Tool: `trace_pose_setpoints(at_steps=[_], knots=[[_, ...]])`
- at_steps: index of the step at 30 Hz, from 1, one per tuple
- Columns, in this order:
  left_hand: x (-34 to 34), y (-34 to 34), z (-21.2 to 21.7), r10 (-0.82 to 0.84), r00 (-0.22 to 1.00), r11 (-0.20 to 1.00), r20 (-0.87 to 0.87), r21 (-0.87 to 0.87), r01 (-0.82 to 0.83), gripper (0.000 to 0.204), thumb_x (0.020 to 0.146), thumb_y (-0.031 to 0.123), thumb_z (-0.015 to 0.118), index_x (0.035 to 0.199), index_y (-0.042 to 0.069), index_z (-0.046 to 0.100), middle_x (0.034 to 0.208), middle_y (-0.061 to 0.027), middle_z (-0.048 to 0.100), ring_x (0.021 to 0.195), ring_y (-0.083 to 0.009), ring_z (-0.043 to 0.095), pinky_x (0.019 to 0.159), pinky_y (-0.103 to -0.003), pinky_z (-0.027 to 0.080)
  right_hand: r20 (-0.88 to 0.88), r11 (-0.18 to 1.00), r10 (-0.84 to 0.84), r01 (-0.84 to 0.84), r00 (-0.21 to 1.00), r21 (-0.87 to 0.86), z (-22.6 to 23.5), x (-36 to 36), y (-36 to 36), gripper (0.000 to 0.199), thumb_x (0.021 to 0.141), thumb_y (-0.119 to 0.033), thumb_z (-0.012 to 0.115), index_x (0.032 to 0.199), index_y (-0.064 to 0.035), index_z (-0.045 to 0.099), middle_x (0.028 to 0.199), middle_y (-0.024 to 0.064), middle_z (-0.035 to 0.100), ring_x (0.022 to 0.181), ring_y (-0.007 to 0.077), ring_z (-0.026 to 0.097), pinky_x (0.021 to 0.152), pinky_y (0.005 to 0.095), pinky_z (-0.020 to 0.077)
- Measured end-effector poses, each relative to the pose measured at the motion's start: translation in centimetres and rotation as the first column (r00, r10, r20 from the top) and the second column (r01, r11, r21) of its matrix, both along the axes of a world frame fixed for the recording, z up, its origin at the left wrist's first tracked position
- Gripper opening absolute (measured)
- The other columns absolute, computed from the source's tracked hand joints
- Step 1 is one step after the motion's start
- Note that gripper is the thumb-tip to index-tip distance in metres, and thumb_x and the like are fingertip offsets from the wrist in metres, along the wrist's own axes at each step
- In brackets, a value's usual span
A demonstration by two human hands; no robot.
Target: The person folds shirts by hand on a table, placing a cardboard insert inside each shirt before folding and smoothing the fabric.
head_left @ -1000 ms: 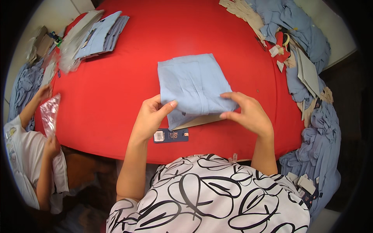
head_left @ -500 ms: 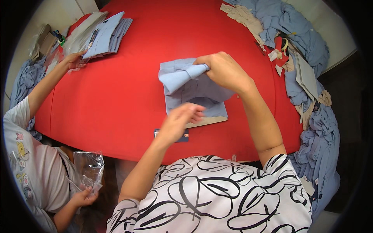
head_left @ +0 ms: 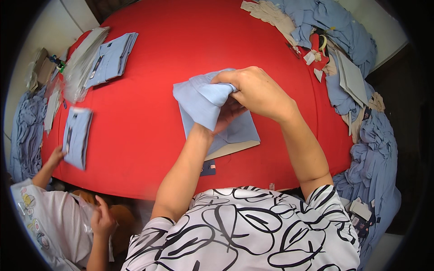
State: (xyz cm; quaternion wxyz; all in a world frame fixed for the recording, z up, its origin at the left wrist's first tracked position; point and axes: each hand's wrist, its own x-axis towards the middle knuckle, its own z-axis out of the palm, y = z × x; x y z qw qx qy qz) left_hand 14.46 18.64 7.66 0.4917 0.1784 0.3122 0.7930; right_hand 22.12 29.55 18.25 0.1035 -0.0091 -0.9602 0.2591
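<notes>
Right hand, centre of the frame: thumb and fingers clamped on the turned edge of a light-blue garment. Left hand, just below: reaching under the raised flap, palm partly showing; fingertips partly hidden, their spread cannot be told. Light-blue garment: mid-frame, partly folded, lying over a pale board whose lower edge shows. Dark blue tag: just below the board, beside the left forearm. Counter, red-covered: near edge curving beneath both forearms; red surface running from the garment to the top of the frame and out to either side. Left: a co-worker's hand at a folded garment. Upper left: garment stack, clear bags. Right edge: heaped blue clothing; grey boards above.
</notes>
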Motion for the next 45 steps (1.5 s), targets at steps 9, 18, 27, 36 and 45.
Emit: trace_pose_setpoints(at_steps=[9, 18, 27, 36, 45], knots=[[-9.2, -2.1, -9.0, -0.226, 0.966, 0.936, -0.123, -0.302, 0.181, 0.034, 0.093, 0.028, 0.063, 0.116, 0.003, 0.064, 0.112, -0.0124, 0.067, 0.104, -0.0220, 0.065, 0.091, -0.040, 0.055, 0.093, 0.990, 0.065, -0.075, 0.994, 0.117, -8.5, 6.5, -3.0, 0.052, 0.071, 0.009, 0.059, 0.121, -0.0058, 0.064, 0.129, 0.0186, 0.058, 0.130, 0.0382, 0.046, 0.108, 0.0494, 0.0397], [-10.8, -6.0, -6.5, 0.013, 0.998, 0.814, 0.067, -0.580, 0.028, 0.048, 0.100, 0.032, 0.054, 0.128, -0.007, 0.054, 0.125, -0.0242, 0.061, 0.111, -0.0297, 0.065, 0.089, -0.043, 0.058, 0.102, 0.984, -0.177, 0.174, 0.979, 0.037, -14.2, 8.8, -8.6, 0.062, 0.081, -0.005, 0.066, 0.141, -0.0111, 0.050, 0.153, 0.0244, 0.031, 0.143, 0.0487, 0.025, 0.111, 0.0673, 0.0228], [-6.7, -8.4, -5.0, 0.099, 0.869, 0.709, -0.485, -0.578, -0.403, 0.071, 0.094, 0.040, 0.063, 0.140, -0.009, 0.038, 0.135, -0.0284, 0.051, 0.128, -0.0324, 0.052, 0.102, -0.042, 0.046, 0.140, 0.929, -0.323, 0.342, 0.936, -0.140, -11.6, 7.5, -3.1, 0.037, 0.088, -0.028, 0.070, 0.116, -0.0047, 0.065, 0.117, 0.0169, 0.062, 0.117, 0.0325, 0.055, 0.099, 0.0440, 0.0433], [-0.9, -12.5, -4.3, -0.088, 0.652, 0.554, -0.753, -0.581, -0.595, 0.077, 0.091, 0.030, 0.069, 0.146, -0.005, 0.030, 0.107, -0.0201, 0.064, 0.093, -0.0247, 0.068, 0.081, -0.038, 0.054, 0.296, 0.915, -0.372, 0.401, 0.880, -0.045, -12.3, 8.8, -3.0, 0.092, 0.074, -0.033, 0.082, 0.150, -0.0125, 0.034, 0.129, 0.0221, 0.054, 0.106, 0.0355, 0.060, 0.093, 0.0410, 0.0490], [-0.7, -14.4, -5.9, -0.181, 0.826, 0.607, -0.534, -0.722, -0.333, 0.037, 0.097, 0.013, 0.048, 0.127, -0.009, 0.053, 0.103, -0.0177, 0.068, 0.093, -0.0237, 0.069, 0.083, -0.036, 0.055, 0.047, 0.923, -0.027, 0.007, 0.999, 0.385, -14.1, 8.7, -3.2, 0.065, 0.073, -0.017, 0.078, 0.135, -0.0202, 0.057, 0.152, 0.0137, 0.036, 0.145, 0.0372, 0.025, 0.115, 0.0620, 0.0225]])
